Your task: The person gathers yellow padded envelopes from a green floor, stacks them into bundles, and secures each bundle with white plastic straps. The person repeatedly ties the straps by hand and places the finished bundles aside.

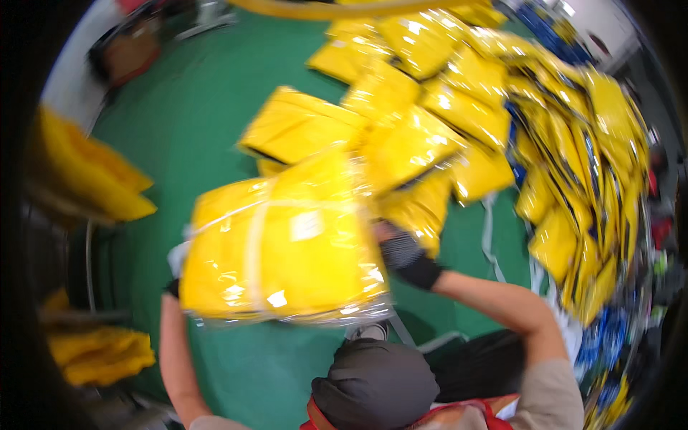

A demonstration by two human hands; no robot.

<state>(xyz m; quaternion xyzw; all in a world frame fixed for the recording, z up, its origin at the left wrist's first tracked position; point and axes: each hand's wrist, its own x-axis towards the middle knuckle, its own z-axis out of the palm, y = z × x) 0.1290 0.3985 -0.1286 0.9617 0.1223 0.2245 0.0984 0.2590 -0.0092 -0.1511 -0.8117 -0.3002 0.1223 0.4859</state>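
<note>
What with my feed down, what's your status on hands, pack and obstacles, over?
Left hand, mostly hidden, and right hand holding pack by its sides. Pack yellow, strapped, wrapped. Other packs heaped beyond it on floor.

L. hand [175, 261] is mostly hidden by bagged yellow bundle [308, 266], at its 9 o'clock; R. hand [403, 252], approx. 3 o'clock, is blurred, fingertips covered. Label [306, 226] print can't be read. Yellow bar [322, 10], 12 o'clock, is cut off by top edge.

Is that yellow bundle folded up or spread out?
Folded up: the yellow bundle makes a squared pack in clear plastic, between left hand and right hand.
</note>
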